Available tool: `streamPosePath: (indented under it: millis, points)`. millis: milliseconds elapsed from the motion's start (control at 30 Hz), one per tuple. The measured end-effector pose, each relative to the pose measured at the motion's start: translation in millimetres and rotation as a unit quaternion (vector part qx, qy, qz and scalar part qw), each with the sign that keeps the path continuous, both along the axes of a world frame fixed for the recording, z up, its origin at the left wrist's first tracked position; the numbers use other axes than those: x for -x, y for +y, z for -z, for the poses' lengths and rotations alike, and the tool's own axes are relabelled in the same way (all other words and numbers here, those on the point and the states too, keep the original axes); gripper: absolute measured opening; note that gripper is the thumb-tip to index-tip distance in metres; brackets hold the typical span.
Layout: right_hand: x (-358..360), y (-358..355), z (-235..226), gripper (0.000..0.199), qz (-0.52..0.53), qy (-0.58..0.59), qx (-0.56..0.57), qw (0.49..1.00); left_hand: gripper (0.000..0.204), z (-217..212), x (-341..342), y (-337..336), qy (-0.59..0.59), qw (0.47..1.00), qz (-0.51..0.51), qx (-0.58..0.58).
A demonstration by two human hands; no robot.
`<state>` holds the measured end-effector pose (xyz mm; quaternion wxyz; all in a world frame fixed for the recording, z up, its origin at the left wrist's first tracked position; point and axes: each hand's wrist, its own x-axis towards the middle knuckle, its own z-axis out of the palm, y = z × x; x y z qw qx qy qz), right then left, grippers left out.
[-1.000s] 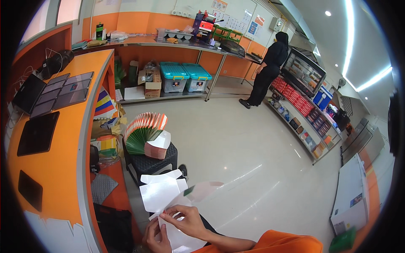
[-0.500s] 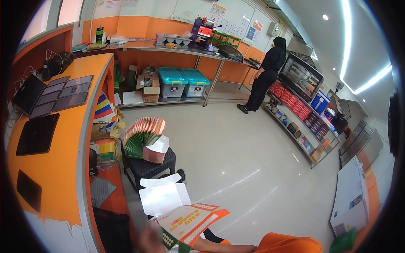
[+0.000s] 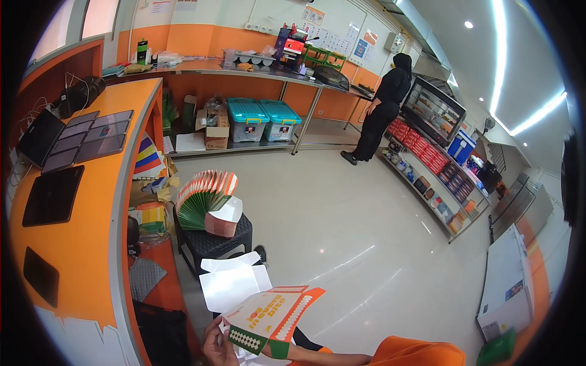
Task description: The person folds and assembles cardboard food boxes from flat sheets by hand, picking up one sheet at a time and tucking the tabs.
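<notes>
The left hand [image 3: 215,346] grips the lower left corner of a flat printed carton blank [image 3: 271,317], orange, white and green, fingers curled around its edge. The right hand is hidden behind the blank, only its forearm and orange sleeve [image 3: 415,354] showing, so I cannot tell whether it grips. The blank tilts upward to the right, directly over the hands. Just beyond it lie loose white sheets [image 3: 232,283]. Farther ahead, a dark stool [image 3: 213,244] carries a fanned stack of similar blanks [image 3: 204,198]. To the left of the hands runs the orange worktop [image 3: 79,238]. Far off to the right, a person in black [image 3: 381,107] stands at a display case.
</notes>
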<state>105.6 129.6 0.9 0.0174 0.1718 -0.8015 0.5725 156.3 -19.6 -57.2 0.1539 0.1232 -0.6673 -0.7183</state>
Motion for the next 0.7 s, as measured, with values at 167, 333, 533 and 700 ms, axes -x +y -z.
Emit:
streamPosePath:
  millis: [167,333,533,700]
  points:
    - [-5.0,0.3,51.1,0.04,-0.011,0.076,0.037,0.996,0.024,-38.5,8.1,9.5,0.058,0.998,-0.034,0.012]
    - [-3.0,6.4,82.3,0.05,-0.047,-0.037,0.037,0.998,0.023,-23.8,4.7,8.1,0.064,0.998,-0.002,-0.022]
    - [4.2,3.5,18.2,0.047,-0.011,-0.04,0.026,0.999,0.019,-10.1,-2.7,12.4,0.017,0.995,-0.08,0.06]
    - [4.5,9.8,9.1,0.044,0.005,-0.038,0.022,0.999,0.021,-28.9,-0.1,13.2,0.044,0.997,-0.056,-0.035]
